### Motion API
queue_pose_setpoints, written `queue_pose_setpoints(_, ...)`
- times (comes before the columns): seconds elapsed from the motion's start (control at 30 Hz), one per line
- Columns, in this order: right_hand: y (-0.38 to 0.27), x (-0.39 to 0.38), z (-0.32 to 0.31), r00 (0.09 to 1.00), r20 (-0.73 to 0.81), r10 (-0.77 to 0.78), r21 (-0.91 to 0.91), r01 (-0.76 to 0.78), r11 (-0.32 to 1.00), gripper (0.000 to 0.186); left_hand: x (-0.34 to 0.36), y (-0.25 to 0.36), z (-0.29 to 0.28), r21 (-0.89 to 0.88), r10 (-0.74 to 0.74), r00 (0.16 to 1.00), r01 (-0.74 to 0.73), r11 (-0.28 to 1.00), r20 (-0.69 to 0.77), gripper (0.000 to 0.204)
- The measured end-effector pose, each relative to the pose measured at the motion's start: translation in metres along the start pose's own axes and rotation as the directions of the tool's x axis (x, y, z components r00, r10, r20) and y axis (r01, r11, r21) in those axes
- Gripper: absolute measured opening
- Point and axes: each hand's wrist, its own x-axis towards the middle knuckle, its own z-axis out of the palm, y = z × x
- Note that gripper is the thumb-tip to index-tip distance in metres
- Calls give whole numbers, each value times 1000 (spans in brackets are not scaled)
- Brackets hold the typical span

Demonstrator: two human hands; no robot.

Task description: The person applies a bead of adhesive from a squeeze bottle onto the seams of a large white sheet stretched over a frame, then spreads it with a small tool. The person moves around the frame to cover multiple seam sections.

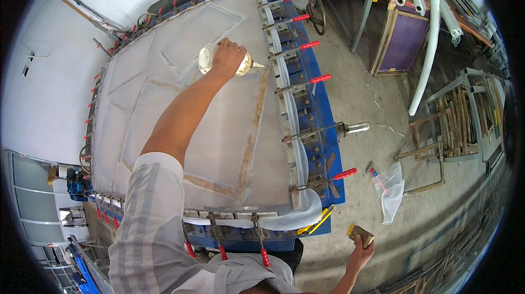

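I have left hand [227,56] clamped round bottle [205,59], 11 o'clock, over pale sheet [219,124], nozzle [259,65] toward 3 | right hand [363,246] closed on small brown block [358,234], 5 o'clock, beyond the sheet

Left hand [226,60] extended forward, curled; right hand [361,248] low, gripping

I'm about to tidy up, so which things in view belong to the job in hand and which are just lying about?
Seemingly in use:
nozzled bottle, in the left hand
scraper-like block, in the right hand
translucent sheet
red-handled clamps

Probably just lying about:
white tubes
purple-panelled frame
plastic bag
wooden frames
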Motion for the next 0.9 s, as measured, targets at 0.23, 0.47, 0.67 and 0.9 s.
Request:
queue_pose_setpoints(0.23,-50,0,20,992,0,-123,96,123,988,35,-14,-3,11,-19,27,999,-28,999,-30,67)
queue_pose_setpoints(0.47,-125,-11,66,971,92,-223,318,183,930,31,-141,5,9,-100,246,965,-254,962,-90,84)
queue_pose_setpoints(0.67,-202,-40,155,881,321,-347,297,255,920,26,-262,18,11,-316,291,955,-260,913,55,88)
queue_pose_setpoints(0.9,-185,-40,296,713,604,-355,241,261,935,27,-340,21,23,-568,122,985,-32,823,121,86)
